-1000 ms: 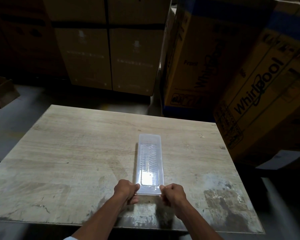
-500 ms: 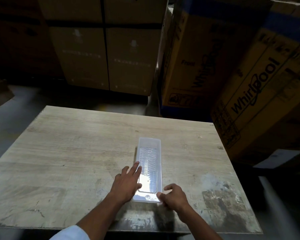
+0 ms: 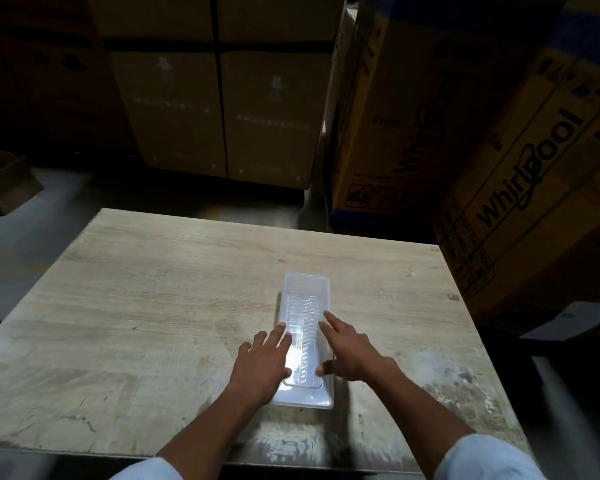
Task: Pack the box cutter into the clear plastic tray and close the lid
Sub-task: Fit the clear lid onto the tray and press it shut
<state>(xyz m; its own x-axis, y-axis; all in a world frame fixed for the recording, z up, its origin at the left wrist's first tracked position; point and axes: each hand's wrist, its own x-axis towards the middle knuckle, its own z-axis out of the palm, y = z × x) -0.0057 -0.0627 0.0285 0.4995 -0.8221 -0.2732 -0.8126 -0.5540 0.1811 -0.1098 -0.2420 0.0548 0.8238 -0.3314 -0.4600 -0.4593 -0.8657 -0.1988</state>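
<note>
Head view looks down on a worn wooden bench (image 3: 146, 306) with tall cardboard boxes (image 3: 499, 161) stacked beyond its far and right edges. The clear plastic tray (image 3: 305, 292) lies lengthwise, near end toward the person, a little right of the bench's middle. A second ago both hands were curled into fists at the tray's near corners; half a second ago the left had flattened beside the tray while the right still pinched the near edge. Now the left hand (image 3: 265, 363) lies flat with its fingers spread over the tray's left rim, and the right hand (image 3: 349, 351) has come forward, fingers splayed, resting on the right rim and lid (image 3: 303, 389). Neither hand's grip is clamped on anything; both are apart, pressing with open palms and fingertips. The lid appears to be down on the tray, and the change from pinching to flat pressing suggests the person is working along the edges to seat it. The box cutter cannot be made out through the glare on the plastic, so whether it sits inside cannot be told. If it does, the task looks nearly done, with only the far rim left to press.
</note>
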